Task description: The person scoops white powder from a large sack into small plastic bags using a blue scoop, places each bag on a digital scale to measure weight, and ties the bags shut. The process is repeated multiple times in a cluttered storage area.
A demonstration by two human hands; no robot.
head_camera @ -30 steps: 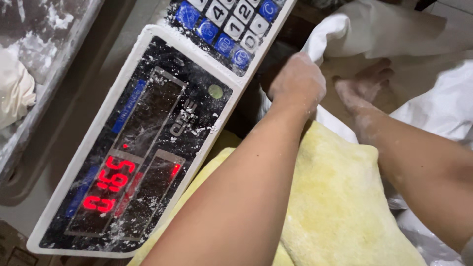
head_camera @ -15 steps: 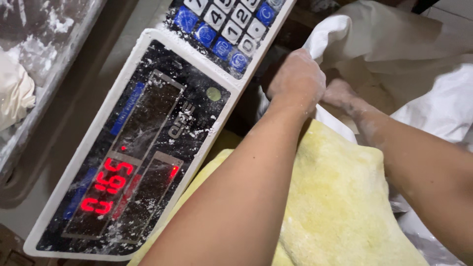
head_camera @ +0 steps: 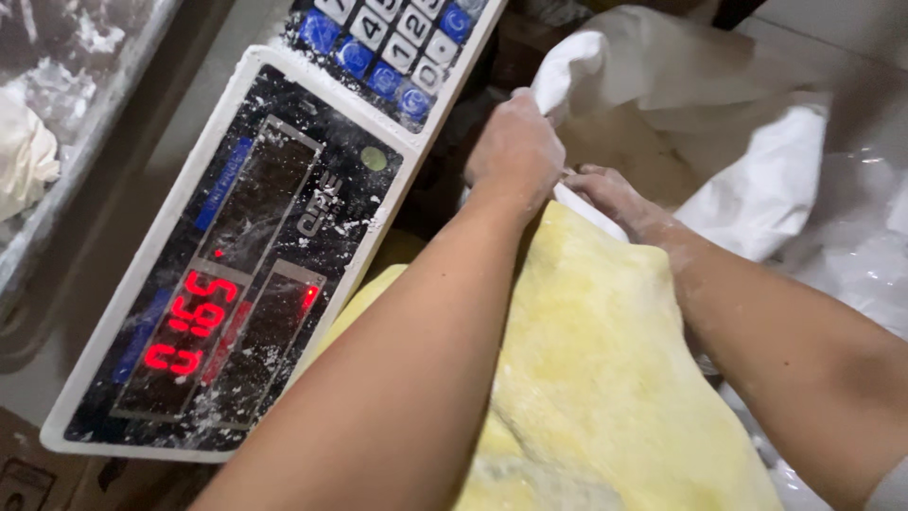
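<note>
My left hand (head_camera: 515,151), dusted with flour, is a closed fist on the folded rim of a white sack (head_camera: 662,66). My right hand (head_camera: 610,197) sits just right of it at the same rim, fingers curled on the sack's near edge. Pale flour (head_camera: 624,151) shows inside the sack's mouth. A large yellow floury mass of dough (head_camera: 586,378) lies under both forearms, and its top edge touches the sack's rim.
A flour-speckled digital scale panel (head_camera: 284,218) with red digits and a blue and white keypad (head_camera: 397,47) lies at the left. A metal tray (head_camera: 85,142) holds a white lump (head_camera: 24,156) at the far left. Clear plastic (head_camera: 851,265) covers the right side.
My right hand came out of the sack's inside, where its fingers were spread, and drew back to the rim beside my left hand. The left hand kept its grip.
</note>
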